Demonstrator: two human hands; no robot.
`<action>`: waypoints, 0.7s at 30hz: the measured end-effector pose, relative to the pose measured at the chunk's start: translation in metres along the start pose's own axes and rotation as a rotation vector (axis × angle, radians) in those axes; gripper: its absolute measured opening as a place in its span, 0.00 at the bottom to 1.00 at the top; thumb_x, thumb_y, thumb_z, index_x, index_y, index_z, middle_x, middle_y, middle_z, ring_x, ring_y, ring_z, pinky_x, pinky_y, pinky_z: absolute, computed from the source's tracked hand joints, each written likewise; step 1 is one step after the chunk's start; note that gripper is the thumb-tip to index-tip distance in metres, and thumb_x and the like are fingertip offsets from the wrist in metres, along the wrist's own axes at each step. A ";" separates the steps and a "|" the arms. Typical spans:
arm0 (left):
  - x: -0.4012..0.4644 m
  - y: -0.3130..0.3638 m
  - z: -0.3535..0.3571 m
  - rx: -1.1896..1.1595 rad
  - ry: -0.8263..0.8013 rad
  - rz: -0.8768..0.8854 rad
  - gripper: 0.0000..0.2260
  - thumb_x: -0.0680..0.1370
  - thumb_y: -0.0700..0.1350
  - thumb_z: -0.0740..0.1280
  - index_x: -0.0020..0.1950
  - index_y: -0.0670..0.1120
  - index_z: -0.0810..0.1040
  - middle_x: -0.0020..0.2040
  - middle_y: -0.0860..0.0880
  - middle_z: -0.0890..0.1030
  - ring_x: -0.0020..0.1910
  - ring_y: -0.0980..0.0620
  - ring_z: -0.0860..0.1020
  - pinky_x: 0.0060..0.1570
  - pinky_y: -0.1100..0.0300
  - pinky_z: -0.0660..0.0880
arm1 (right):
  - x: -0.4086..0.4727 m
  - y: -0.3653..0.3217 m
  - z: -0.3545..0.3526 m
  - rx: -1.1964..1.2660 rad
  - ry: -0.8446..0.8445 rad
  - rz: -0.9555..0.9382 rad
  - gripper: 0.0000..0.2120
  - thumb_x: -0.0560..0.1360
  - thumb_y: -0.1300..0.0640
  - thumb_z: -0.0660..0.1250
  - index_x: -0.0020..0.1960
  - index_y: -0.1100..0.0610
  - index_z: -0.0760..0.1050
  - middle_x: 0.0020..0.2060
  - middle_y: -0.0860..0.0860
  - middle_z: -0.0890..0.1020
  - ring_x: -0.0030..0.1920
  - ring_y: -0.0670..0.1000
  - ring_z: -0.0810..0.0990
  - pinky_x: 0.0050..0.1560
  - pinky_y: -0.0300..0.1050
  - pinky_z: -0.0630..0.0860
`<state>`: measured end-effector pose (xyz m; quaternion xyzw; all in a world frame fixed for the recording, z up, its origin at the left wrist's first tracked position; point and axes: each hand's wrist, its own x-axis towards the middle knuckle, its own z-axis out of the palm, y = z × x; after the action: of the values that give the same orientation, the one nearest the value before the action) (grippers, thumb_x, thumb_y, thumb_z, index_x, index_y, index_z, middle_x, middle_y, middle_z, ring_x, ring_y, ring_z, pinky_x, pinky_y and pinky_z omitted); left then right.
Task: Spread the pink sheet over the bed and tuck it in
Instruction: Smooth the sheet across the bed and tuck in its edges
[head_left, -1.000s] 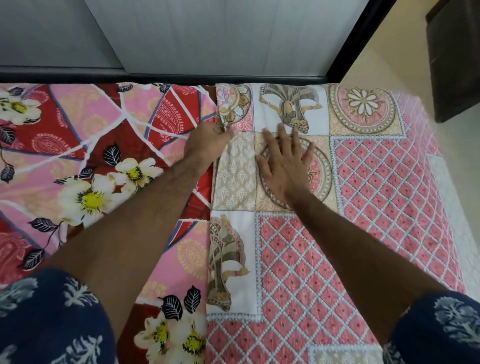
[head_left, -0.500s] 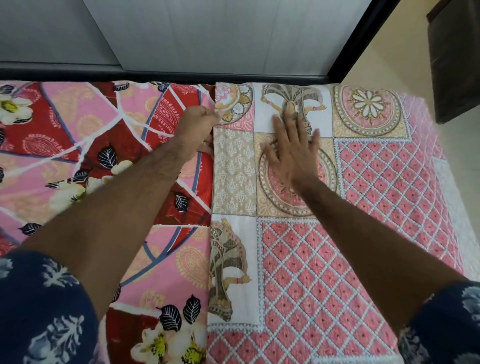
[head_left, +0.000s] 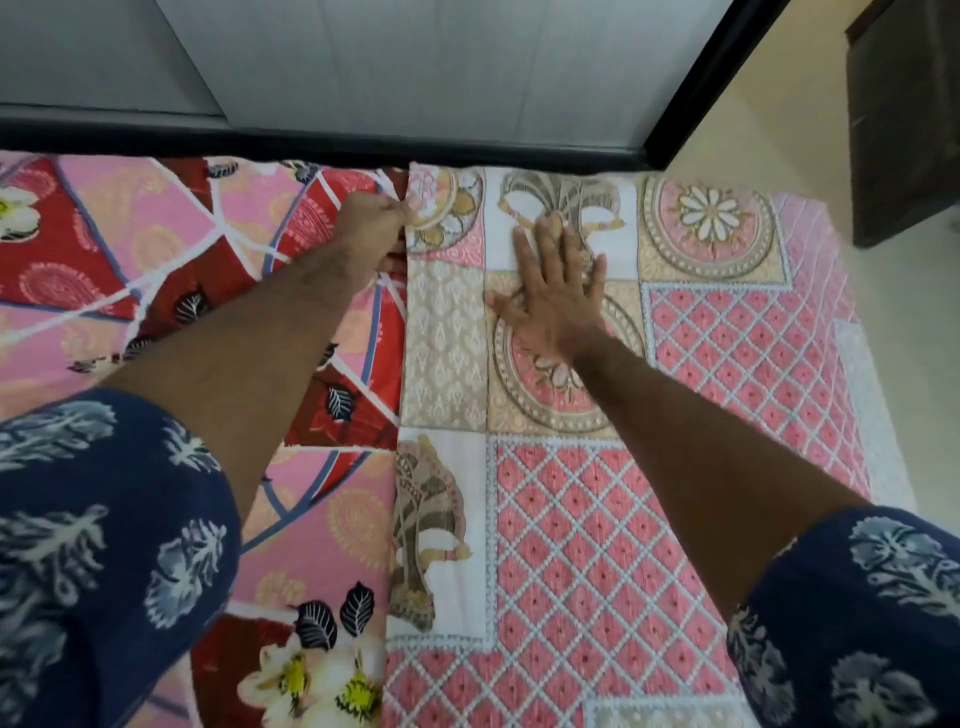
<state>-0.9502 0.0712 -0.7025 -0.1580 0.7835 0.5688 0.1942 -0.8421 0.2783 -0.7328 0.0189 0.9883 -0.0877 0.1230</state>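
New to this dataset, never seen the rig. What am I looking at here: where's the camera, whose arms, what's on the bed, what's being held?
There is no robot. One wide-angle camera sits on a person's head and looks forward and down, so the two arms reaching in from the bottom are the wearer's own.

The bed carries two cloths side by side: a floral sheet in red and pink on the left, and the pink sheet, patterned with diamonds and medallions, on the right. The left hand pinches the pink sheet's left edge near the head of the bed. The right hand lies flat on the pink sheet with straight, spread fingers, pressing it down. A dark frame runs along the far edge of the bed.
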 end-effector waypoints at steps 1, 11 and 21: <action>-0.007 -0.001 -0.002 -0.008 -0.026 0.024 0.11 0.81 0.44 0.68 0.60 0.39 0.78 0.55 0.42 0.84 0.39 0.52 0.84 0.30 0.59 0.80 | -0.005 -0.003 -0.002 -0.006 -0.007 0.004 0.40 0.78 0.28 0.41 0.80 0.48 0.32 0.79 0.53 0.33 0.78 0.59 0.31 0.74 0.72 0.35; -0.134 -0.087 -0.021 0.041 -0.190 0.110 0.23 0.76 0.43 0.74 0.62 0.47 0.63 0.52 0.45 0.79 0.46 0.53 0.83 0.28 0.54 0.77 | -0.293 -0.129 0.088 0.055 -0.120 -0.376 0.34 0.83 0.36 0.46 0.82 0.53 0.45 0.81 0.57 0.44 0.80 0.61 0.41 0.76 0.70 0.47; -0.276 -0.192 -0.033 0.188 -0.386 -0.002 0.12 0.75 0.52 0.75 0.58 0.56 0.81 0.50 0.59 0.85 0.52 0.57 0.84 0.53 0.55 0.80 | -0.339 -0.046 0.075 0.355 0.119 -0.333 0.24 0.77 0.59 0.68 0.72 0.61 0.69 0.71 0.60 0.72 0.73 0.60 0.69 0.67 0.68 0.67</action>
<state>-0.6229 -0.0112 -0.7193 -0.0283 0.7812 0.5127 0.3551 -0.4986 0.2139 -0.7135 -0.1177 0.9525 -0.2777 0.0432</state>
